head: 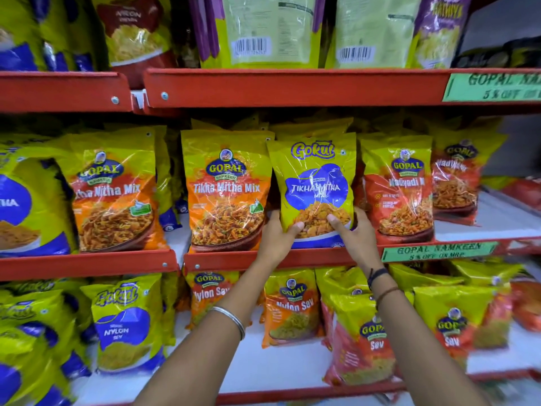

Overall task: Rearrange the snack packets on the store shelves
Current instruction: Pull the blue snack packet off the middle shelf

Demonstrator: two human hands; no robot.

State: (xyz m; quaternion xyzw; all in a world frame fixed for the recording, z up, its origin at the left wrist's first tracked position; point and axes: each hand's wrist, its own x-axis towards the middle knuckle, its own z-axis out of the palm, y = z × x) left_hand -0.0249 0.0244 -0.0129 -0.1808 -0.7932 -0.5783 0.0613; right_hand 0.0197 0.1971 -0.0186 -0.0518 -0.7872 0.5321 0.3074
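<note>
A yellow and blue Gokul Tikha Mitha Mix packet (314,183) stands upright on the middle shelf (263,259). My left hand (278,235) grips its lower left corner, thumb on the front. My right hand (355,232) grips its lower right corner, thumb also on the front. To its left stands an orange Gopal Tikha Mitha Mix packet (227,191), touching it. To its right stands a red Gopal Nadiyadi Mix packet (399,189), partly behind the Gokul packet's edge.
Red shelf lips run across above (292,87) and below. The lower shelf holds Gokul Nylon Sev (126,323) and Gopal Nylon Sev (292,309) packets. The upper shelf holds green packets (263,30) turned back to front. A green price label (439,252) sits on the shelf lip.
</note>
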